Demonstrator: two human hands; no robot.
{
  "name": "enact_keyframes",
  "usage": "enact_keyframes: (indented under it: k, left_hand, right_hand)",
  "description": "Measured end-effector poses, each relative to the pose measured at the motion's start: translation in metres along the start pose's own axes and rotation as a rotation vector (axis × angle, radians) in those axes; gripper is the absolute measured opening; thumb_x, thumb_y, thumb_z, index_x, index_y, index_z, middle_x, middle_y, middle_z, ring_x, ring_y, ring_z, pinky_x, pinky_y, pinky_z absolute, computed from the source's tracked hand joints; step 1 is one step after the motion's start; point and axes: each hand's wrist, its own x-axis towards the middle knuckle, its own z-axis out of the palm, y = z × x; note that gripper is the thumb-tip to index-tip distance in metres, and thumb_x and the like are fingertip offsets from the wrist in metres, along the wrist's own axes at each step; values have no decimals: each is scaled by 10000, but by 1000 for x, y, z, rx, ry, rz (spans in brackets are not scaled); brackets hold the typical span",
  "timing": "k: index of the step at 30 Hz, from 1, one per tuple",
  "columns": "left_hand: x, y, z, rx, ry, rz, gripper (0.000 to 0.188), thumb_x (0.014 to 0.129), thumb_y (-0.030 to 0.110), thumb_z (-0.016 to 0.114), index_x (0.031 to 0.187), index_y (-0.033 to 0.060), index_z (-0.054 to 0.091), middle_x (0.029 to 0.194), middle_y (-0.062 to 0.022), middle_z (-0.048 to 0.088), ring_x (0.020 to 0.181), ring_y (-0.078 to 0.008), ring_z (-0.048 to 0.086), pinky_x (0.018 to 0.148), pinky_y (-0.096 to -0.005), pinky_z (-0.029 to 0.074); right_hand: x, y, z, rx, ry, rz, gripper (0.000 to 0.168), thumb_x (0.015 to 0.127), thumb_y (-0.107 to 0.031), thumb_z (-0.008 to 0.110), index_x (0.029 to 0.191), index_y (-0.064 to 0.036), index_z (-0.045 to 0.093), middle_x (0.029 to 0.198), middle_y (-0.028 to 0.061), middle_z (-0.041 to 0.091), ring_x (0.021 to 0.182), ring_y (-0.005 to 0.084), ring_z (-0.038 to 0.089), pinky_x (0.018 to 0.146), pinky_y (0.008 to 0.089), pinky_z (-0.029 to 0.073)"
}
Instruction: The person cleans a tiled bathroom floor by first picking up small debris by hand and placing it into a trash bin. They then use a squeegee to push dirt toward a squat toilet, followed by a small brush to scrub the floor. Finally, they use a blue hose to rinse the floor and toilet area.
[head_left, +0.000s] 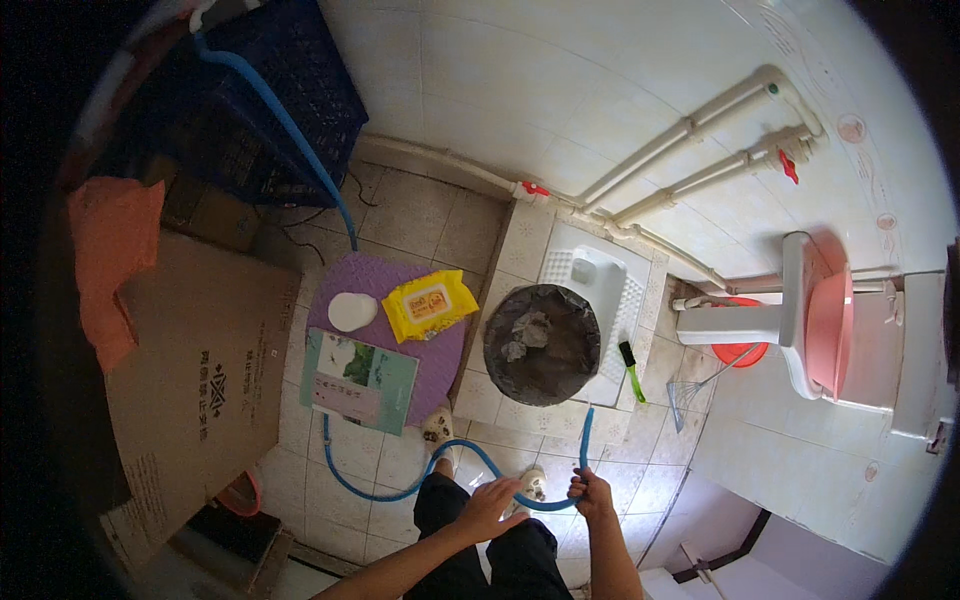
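A blue rubber hose (459, 444) loops across the tiled floor in front of my legs. My right hand (592, 493) is closed around it near its free end, which points at the raised tiled step. My left hand (489, 510) is held out flat over my knees, close to the hose; whether it touches the hose cannot be made out. Beyond the hose end, a bin lined with a black bag (541, 345) stands over part of a white squat toilet (600, 270). Pale crumpled waste lies inside the bin. A green-handled brush (631, 371) rests at the toilet's right edge.
On a purple round surface (352, 281) lie yellow wet wipes (430, 304), a white round object (352, 311) and a book (360, 381). Large cardboard (202, 300) and a dark blue crate (300, 97) stand left. Right are a pedestal washbasin (727, 325), pink basin (829, 334) and wall pipes (660, 199).
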Motion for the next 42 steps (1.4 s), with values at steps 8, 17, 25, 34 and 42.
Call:
enact_keyframes:
  k: [8,17,25,34,42]
  left_hand:
    - [36,7,106,-139,-409,-311,393,848,395,446,1009,37,462,735,-230,570,723,-399,555,624,-461,420]
    - [23,-2,152,12,-255,-350,340,867,347,438,862,7,421,647,-211,548,622,-389,544,535,-466,409]
    - [-11,-23,171,-13,-392,-232,218,792,193,506,946,45,458,728,-201,550,683,-376,538,581,-471,416]
    - [-22,-35,194,-305,-415,-209,204,796,161,529,927,29,446,606,-173,501,590,-354,536,506,-429,414]
    - [33,9,144,-99,-425,-386,292,883,312,443,990,40,437,532,-106,486,455,-283,512,413,-377,372]
  right_hand:
    - [41,-6,-21,-794,257,-871,292,859,-207,471,1004,45,453,713,111,459,640,200,460,578,296,401]
    - [119,-11,74,-267,-166,-399,449,857,-187,479,1211,51,341,972,168,515,795,224,562,644,287,490]
    - [164,-8,133,-109,-83,-585,193,842,-109,471,998,3,490,789,82,543,616,157,522,477,259,481]
    - [189,-93,220,-308,-148,-839,461,836,-166,494,1200,79,349,894,112,524,709,151,509,574,251,475]
    - [62,-119,28,-425,-236,-1010,253,858,-114,476,1075,13,505,828,88,586,650,119,563,572,220,472]
